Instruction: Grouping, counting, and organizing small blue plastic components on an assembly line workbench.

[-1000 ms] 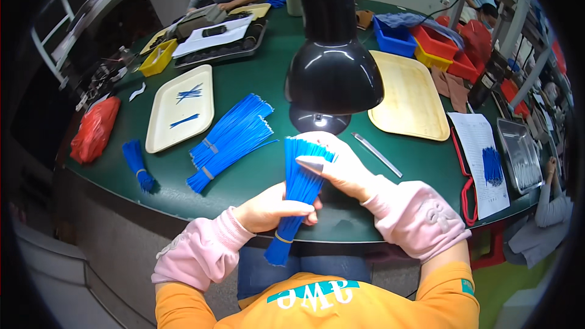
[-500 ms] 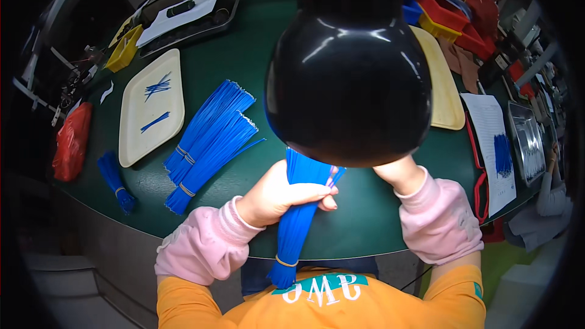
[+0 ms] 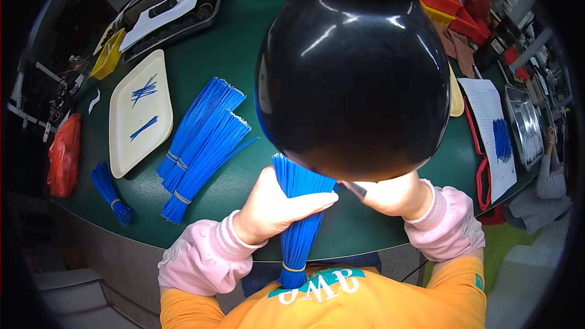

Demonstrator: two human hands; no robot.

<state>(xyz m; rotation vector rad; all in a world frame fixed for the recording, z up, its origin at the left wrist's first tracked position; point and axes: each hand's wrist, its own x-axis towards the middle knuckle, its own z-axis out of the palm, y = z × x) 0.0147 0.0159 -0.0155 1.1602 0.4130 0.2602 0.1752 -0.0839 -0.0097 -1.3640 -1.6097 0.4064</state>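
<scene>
My left hand [image 3: 268, 207] is closed round a bundle of blue wires [image 3: 298, 231], thumb across its front. A tan band ties the bundle's lower end, which rests near my orange shirt; the pale tips at its upper end show beside a glossy black lamp shade [image 3: 353, 91]. To the right of those wires, partly under the shade, my right hand [image 3: 393, 197] grips a slim dark pointed tool [image 3: 356, 191] whose kind I cannot make out. Two larger banded bundles of blue wires [image 3: 204, 164] lie on the green table to the left.
A cream tray [image 3: 122, 146] with a few loose blue wires sits at the left, near a small wire bundle [image 3: 111, 195] and a red plastic bag [image 3: 65, 155]. On the right are a paper sheet [image 3: 484, 106] with blue wires, a metal tray [image 3: 524, 122] and red-handled tool [image 3: 483, 183].
My right hand has come out from under the lamp shade toward the bundle, and the dark tool now shows. The view has shifted slightly.
</scene>
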